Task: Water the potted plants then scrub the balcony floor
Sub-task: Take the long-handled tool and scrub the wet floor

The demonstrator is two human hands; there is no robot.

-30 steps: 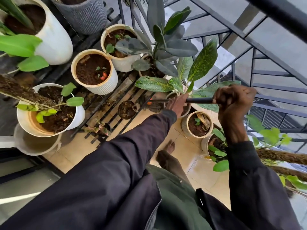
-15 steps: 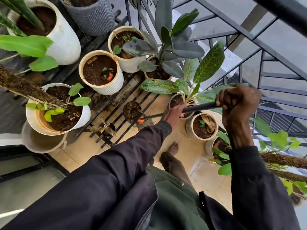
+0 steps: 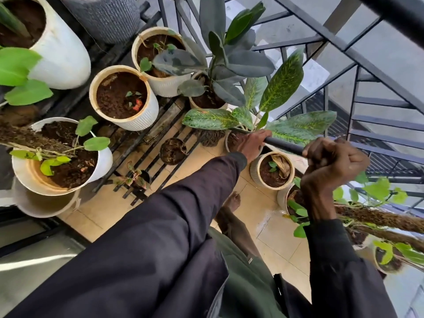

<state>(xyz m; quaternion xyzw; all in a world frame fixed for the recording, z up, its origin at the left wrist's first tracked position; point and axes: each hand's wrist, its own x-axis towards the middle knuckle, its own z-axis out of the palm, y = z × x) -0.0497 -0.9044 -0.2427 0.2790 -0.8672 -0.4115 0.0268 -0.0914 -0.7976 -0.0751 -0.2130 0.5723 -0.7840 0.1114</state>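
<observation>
Both my hands hold a long black brush handle (image 3: 283, 145) that slants down to the tiled balcony floor (image 3: 280, 239). My right hand (image 3: 332, 157) grips its upper end in a fist. My left hand (image 3: 251, 142) grips it lower down, next to a spotted-leaf plant (image 3: 282, 88). The brown bristle head (image 3: 210, 137) sits on the floor under that plant's leaves, by the black slatted rack (image 3: 160, 143). Several white ribbed pots of soil (image 3: 125, 97) stand around. The tiles at lower right shine wet.
A black metal railing (image 3: 371, 72) runs along the right side. A small pot (image 3: 273, 166) and vine plants on mossy poles (image 3: 378, 216) crowd the right. My bare foot (image 3: 231, 203) stands on the tiles. Large pots fill the left.
The brush head has slid away from me, from beside the small dark pot to under the spotted leaves. Both hands moved with the handle, and the view shifted closer.
</observation>
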